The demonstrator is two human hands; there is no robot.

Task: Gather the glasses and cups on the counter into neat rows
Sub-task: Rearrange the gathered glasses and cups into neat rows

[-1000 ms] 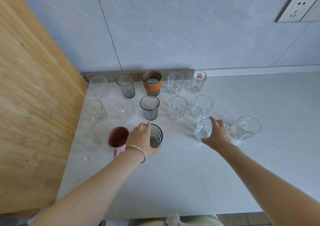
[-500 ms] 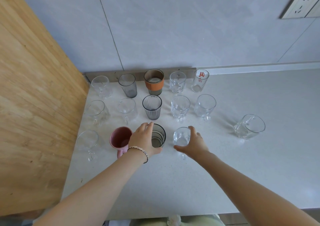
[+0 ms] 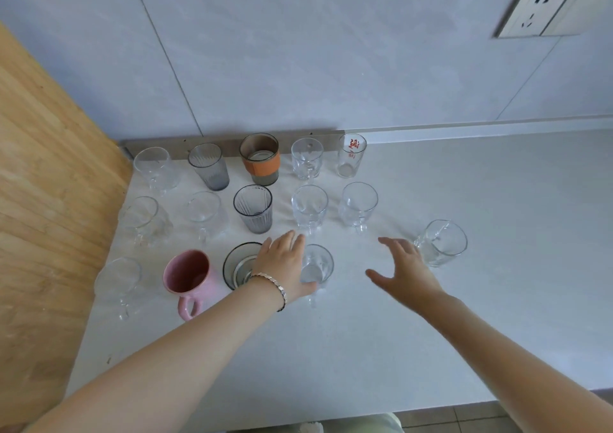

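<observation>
Glasses and cups stand in three rows on the white counter [image 3: 365,349]. The front row holds a clear glass [image 3: 119,280], a pink mug [image 3: 189,276], a dark-rimmed glass [image 3: 237,267] and a clear handled glass [image 3: 318,265]. My left hand [image 3: 285,267] lies with straight fingers between the dark-rimmed glass and the clear handled glass, touching the latter's left side. My right hand [image 3: 404,270] hovers with spread fingers and holds nothing. Its fingertips are just left of a lone clear mug [image 3: 441,242], which stands apart on the right.
The back row runs along the wall and includes a brown glass with an orange sleeve [image 3: 260,159] and a tall glass with red print [image 3: 351,155]. A grey ribbed glass [image 3: 253,208] stands mid-row. A wooden panel [image 3: 49,200] borders the left. A wall socket [image 3: 534,11] is up right.
My right hand slid the clear handled glass left beside the dark-rimmed glass, let go, and moved right toward the lone mug. My left hand shifted from the dark-rimmed glass to the clear one.
</observation>
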